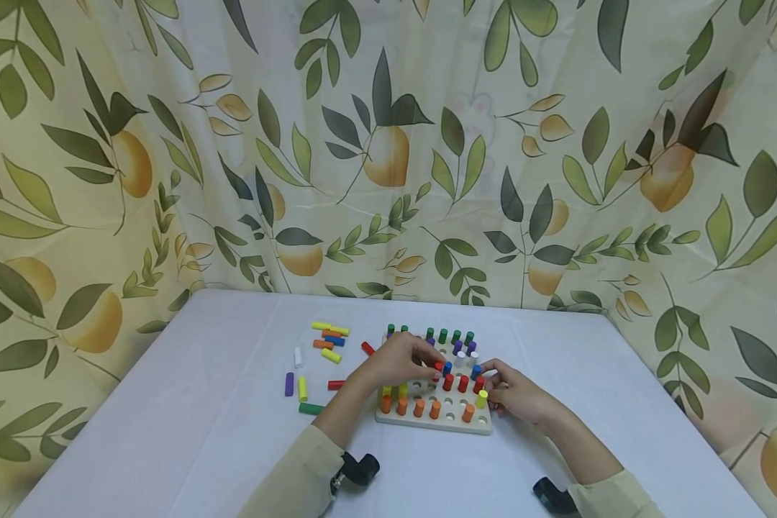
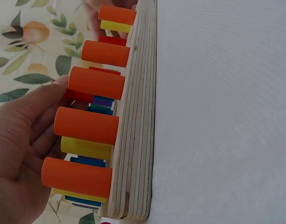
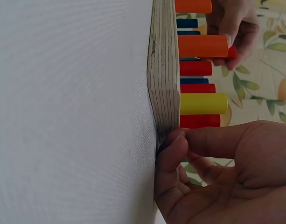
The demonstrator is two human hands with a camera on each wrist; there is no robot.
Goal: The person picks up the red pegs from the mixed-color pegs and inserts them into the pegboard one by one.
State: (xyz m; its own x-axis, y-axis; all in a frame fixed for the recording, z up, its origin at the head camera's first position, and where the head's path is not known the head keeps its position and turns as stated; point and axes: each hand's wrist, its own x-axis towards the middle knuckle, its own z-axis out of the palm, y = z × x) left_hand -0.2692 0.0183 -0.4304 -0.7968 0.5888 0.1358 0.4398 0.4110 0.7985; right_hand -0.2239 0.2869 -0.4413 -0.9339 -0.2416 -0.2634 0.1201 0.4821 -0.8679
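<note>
A wooden pegboard (image 1: 434, 424) carries rows of round coloured pegs. Over its middle, my left hand (image 1: 393, 360) pinches a red peg (image 3: 232, 52) between thumb and fingertips, beside a standing blue peg (image 1: 447, 368). The left wrist view shows that hand (image 2: 21, 140) behind the front orange pegs (image 2: 87, 126), which partly hide its fingers. My right hand (image 1: 521, 396) is at the board's right side, its thumb and fingers gripping the edge near a yellow peg (image 3: 203, 103). How far those fingers reach under the board is hidden.
Loose pegs lie left of the board: a green peg (image 1: 311, 409), a purple peg (image 1: 288, 384), a white peg (image 1: 298, 357), a red peg (image 1: 336, 385) and several more. A white cloth (image 1: 201, 403) covers the table; a patterned curtain (image 1: 388, 237) hangs behind it.
</note>
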